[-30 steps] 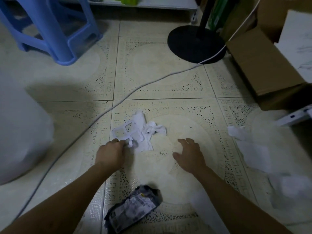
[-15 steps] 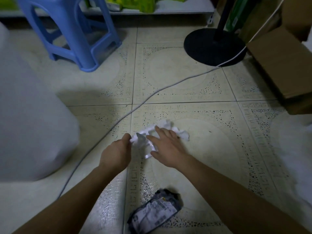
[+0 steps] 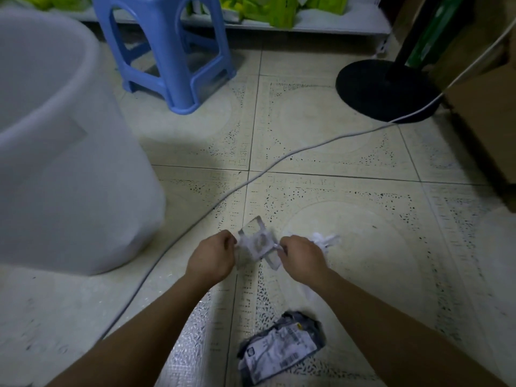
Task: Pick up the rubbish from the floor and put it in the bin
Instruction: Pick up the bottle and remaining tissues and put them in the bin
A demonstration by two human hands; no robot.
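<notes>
Above the tiles, both hands — left [image 3: 211, 259], right [image 3: 303, 258] — pinch white paper scraps [image 3: 258, 244], fingertips hidden.

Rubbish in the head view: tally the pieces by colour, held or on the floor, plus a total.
White: 1, the white paper scrap held between the left hand and right hand, its crumpled end trailing past the right hand
Grey and white: 1, the crumpled printed packet on the floor tiles
Total: 2

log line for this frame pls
left hand: gripping white paper scrap | right hand: gripping same scrap | grey wrapper: on floor | bin: left
</notes>
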